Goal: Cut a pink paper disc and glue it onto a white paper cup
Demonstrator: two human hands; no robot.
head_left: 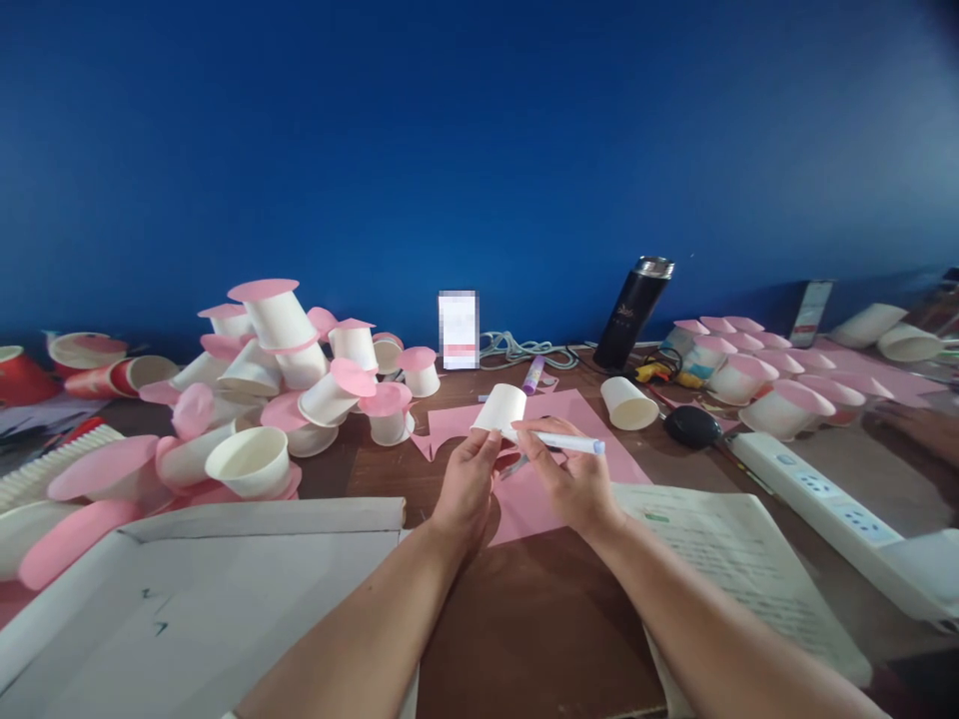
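Observation:
A white paper cup (pixel 500 407) is in my left hand (pixel 466 482), whose fingers grip it near its lower edge. My right hand (pixel 575 481) is closed around a white marker pen (pixel 573 442) with a pale purple end pointing right. Its other end reaches the cup's side, though my fingers hide the tip. Under both hands lies a sheet of pink paper (pixel 599 424) with cut-out edges. Partly hidden between my hands are scissors (pixel 513 465) on the sheet. A purple glue stick (pixel 533 374) lies just behind the cup.
Paper cups with pink discs (pixel 274 320) pile up at the left, with more (pixel 794 399) in rows at the right. A phone (pixel 459 330), black flask (pixel 633 313), loose cup (pixel 629 403), power strip (pixel 816 489), open notebook (pixel 741 559) and white box lid (pixel 247 589) surround my hands.

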